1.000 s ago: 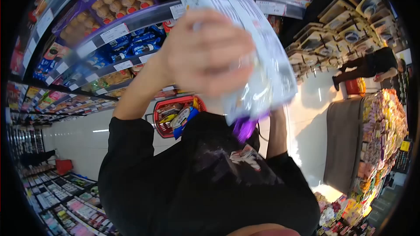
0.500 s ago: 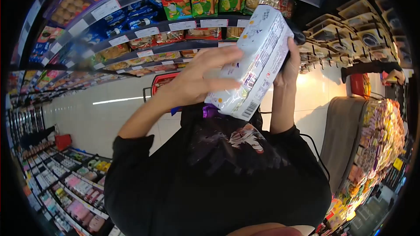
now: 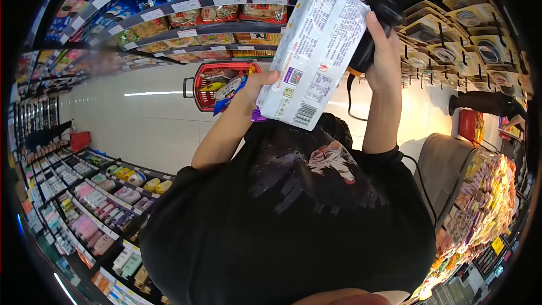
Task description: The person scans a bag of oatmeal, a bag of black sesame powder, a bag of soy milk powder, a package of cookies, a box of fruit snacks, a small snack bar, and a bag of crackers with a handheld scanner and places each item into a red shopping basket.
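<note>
1. While shelves of small goods (image 3: pixel 84 192) curve away at the far left, a red basket (image 3: pixel 192 87) holding several packets stands on the pale floor beyond the person's arms.
2. The left hand (image 3: pixel 261 83) grips a white packet (image 3: pixel 316 45) by its lower left edge, with the thumb on the printed face and the other fingers hidden behind it. The packet is raised in the air in front of the snack shelves, tilted, and its barcode (image 3: pixel 305 113) sits at the lower corner, facing the camera.
3. The right hand (image 3: pixel 385 56) is closed around a black scanner (image 3: pixel 377 8) at the packet's upper right edge, either touching it or just behind it. The scanner's cable (image 3: pixel 349 99) hangs down between the arms.
4. The step in hand looks like the scanning of the packet, and the scanner does not yet seem to face the barcode. The next move calls for bringing the scanner's head and that lower corner square to each other while the left-hand grip holds the packet steady.
5. At the far right, another person (image 3: pixel 485 103) bends near a stocked display bin (image 3: pixel 485 192).
</note>
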Available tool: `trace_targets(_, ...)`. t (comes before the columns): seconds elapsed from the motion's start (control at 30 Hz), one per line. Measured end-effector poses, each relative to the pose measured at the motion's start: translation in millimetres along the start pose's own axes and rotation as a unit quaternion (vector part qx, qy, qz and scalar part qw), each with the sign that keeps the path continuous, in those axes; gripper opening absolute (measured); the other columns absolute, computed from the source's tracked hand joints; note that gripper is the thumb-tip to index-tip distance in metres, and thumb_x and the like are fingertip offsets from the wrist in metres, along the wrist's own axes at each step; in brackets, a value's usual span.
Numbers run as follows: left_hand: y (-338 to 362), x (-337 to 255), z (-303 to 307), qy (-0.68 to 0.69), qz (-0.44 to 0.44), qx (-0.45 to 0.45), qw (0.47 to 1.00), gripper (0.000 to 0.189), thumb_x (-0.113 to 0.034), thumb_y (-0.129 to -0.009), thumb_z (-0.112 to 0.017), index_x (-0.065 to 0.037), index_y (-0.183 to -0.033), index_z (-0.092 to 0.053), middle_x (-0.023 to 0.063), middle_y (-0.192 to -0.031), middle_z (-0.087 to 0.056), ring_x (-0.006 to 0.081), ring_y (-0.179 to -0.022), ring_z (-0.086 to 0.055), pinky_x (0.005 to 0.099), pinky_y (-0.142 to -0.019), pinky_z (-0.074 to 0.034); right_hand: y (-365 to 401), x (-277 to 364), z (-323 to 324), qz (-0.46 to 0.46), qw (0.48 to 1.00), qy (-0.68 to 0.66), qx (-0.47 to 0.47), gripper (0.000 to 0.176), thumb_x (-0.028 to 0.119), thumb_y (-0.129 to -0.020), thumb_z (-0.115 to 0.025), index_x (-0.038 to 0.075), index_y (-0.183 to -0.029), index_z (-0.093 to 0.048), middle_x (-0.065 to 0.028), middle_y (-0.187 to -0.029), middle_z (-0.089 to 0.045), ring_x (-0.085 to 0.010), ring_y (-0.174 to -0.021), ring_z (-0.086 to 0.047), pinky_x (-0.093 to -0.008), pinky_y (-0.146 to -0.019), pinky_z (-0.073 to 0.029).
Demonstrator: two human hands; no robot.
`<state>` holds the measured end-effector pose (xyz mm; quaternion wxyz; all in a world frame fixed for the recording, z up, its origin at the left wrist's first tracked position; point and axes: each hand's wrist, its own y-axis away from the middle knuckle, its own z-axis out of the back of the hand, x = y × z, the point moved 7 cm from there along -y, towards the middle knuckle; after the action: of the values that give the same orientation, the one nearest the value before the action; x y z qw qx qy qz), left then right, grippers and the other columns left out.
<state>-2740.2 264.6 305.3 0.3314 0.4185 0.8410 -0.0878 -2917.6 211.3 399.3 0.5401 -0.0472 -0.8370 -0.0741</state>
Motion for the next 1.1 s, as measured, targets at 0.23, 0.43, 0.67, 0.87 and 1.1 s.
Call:
trace_targets(0.23, 4, -25, -18, 0.011, -0.148, -0.171, 0.974, 0.091, -0.046, -0.071, -0.066, 0.002, -0.136, -0.027, 0.0238, -0.128, -0.045, 0.0337, -0.110, -0.053, 0.0437, -0.092, -0.045, 64, 42, 53, 0.056, 0.898, 0.382, 0.213, 0.051, 0.014, -0.066, -0.074, -0.002, -0.109, -0.053, -0.0083, -0.082, -0.062, -0.0172, -0.069, -0.059, -0.0294, -0.065, -0.046)
trace_targets(0.43, 8, -24, -22, -0.002, -0.139, -0.185, 0.973, 0.068, -0.029, -0.078, -0.063, 0.003, -0.131, -0.036, 0.0189, -0.123, -0.051, 0.0275, -0.110, -0.054, 0.0389, -0.094, -0.043, 93, 45, 21, 0.005, 0.769, 0.431, 0.473, 0.059, 0.006, -0.054, -0.069, -0.002, -0.111, -0.052, -0.0190, -0.081, -0.062, -0.0342, -0.073, -0.061, -0.0344, -0.067, -0.047)
trace_targets(0.67, 22, -18, -19, -0.016, -0.166, -0.180, 0.969, 0.063, -0.027, -0.078, -0.064, 0.004, -0.127, -0.041, 0.0173, -0.117, -0.056, 0.0241, -0.104, -0.058, 0.0357, -0.088, -0.048, 91, 37, 14, 0.044, 0.736, 0.430, 0.522, 0.058, 0.007, -0.056, -0.069, -0.002, -0.110, -0.053, -0.0203, -0.082, -0.061, -0.0381, -0.076, -0.060, -0.0368, -0.067, -0.047)
trace_targets(0.87, 38, -21, -18, -0.009, -0.166, -0.171, 0.971, 0.061, -0.025, -0.079, -0.062, 0.004, -0.128, -0.039, 0.0169, -0.116, -0.056, 0.0235, -0.104, -0.058, 0.0345, -0.088, -0.048, 90, 26, 7, 0.040, 0.726, 0.429, 0.536, 0.058, 0.009, -0.057, -0.071, -0.001, -0.111, -0.053, -0.0215, -0.087, -0.062, -0.0389, -0.082, -0.060, -0.0383, -0.070, -0.047)
trace_targets(1.1, 69, -32, 6, -0.011, -0.185, -0.220, 0.958, 0.061, -0.025, -0.080, -0.061, 0.004, -0.129, -0.038, 0.0175, -0.117, -0.055, 0.0246, -0.105, -0.058, 0.0352, -0.089, -0.047, 89, 16, -21, 0.047, 0.732, 0.418, 0.535, 0.046, 0.007, -0.056, -0.072, -0.002, -0.099, -0.056, -0.0179, -0.083, -0.061, -0.0355, -0.075, -0.060, -0.0365, -0.067, -0.047)
